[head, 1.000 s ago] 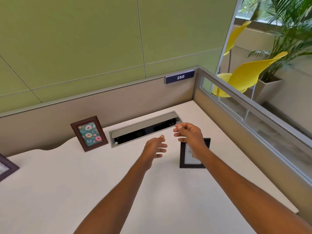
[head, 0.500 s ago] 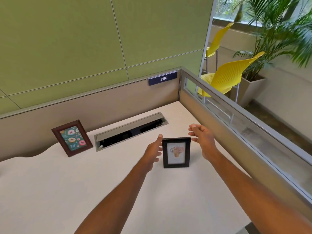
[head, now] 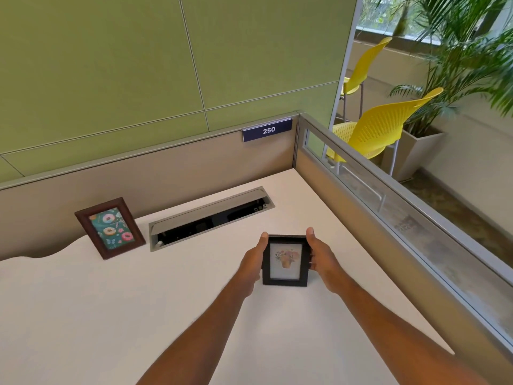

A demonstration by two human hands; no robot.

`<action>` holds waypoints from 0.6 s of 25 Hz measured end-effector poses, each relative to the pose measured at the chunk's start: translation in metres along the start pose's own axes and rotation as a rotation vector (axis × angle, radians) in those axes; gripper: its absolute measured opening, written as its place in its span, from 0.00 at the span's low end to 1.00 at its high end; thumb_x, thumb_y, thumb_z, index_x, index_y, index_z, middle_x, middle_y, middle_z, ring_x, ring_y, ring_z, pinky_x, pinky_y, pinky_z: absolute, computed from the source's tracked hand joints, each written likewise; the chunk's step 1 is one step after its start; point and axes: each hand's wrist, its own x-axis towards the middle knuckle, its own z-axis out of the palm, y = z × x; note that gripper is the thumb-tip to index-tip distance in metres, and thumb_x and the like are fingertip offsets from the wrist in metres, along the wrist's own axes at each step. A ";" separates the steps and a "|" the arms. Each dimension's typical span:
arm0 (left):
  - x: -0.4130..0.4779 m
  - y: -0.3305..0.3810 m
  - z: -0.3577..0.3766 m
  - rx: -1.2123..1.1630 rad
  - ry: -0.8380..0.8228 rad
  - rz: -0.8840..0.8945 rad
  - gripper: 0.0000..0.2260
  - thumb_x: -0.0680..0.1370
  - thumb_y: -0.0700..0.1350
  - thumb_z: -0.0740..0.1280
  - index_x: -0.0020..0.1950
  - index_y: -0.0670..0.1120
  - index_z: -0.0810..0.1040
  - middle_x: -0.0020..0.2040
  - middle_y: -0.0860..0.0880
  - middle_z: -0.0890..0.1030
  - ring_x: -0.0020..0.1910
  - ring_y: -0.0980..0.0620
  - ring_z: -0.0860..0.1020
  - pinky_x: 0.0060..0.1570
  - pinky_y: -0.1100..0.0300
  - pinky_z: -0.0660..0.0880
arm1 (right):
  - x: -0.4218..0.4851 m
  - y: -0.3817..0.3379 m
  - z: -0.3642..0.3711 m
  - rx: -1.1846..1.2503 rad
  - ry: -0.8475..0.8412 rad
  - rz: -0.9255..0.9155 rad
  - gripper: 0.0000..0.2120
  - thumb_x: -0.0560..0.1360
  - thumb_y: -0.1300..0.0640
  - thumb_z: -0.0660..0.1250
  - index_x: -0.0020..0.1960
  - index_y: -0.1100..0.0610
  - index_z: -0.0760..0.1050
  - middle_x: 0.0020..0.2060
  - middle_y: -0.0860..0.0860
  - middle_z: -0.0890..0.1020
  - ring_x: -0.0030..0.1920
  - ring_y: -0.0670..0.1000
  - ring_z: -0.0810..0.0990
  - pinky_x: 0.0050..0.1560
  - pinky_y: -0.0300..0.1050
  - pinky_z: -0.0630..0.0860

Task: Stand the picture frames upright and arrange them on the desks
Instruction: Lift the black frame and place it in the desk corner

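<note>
Black frame [head: 285,261] stands on the tabletop [head: 111,315], right of centre, near the cable tray [head: 211,216]. Left hand [head: 254,259] and right hand [head: 322,258] clamp its side edges, fingers closed on it. Judged light, rigid, glazing fragile; side edges are the sound hold. Rear stand hidden. Brown frame [head: 110,228] stands well apart.
</note>
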 end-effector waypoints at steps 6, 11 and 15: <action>0.013 0.000 -0.012 -0.066 -0.025 0.001 0.28 0.86 0.70 0.55 0.71 0.52 0.80 0.60 0.53 0.84 0.73 0.42 0.76 0.79 0.39 0.66 | 0.012 -0.005 0.007 0.033 0.050 0.041 0.34 0.81 0.27 0.56 0.64 0.54 0.81 0.57 0.55 0.89 0.61 0.58 0.86 0.69 0.59 0.79; 0.022 0.011 -0.029 -0.009 -0.023 0.040 0.26 0.86 0.71 0.52 0.62 0.56 0.81 0.62 0.51 0.86 0.61 0.48 0.80 0.74 0.44 0.72 | 0.012 -0.011 0.024 0.048 0.085 0.038 0.32 0.81 0.29 0.59 0.64 0.55 0.82 0.56 0.55 0.89 0.60 0.58 0.86 0.65 0.57 0.82; 0.027 0.029 -0.035 0.002 -0.018 0.071 0.27 0.85 0.71 0.51 0.59 0.57 0.83 0.57 0.53 0.88 0.55 0.55 0.82 0.63 0.49 0.74 | 0.017 -0.027 0.030 0.073 0.094 -0.007 0.31 0.82 0.30 0.59 0.64 0.54 0.83 0.55 0.54 0.90 0.59 0.58 0.87 0.64 0.58 0.82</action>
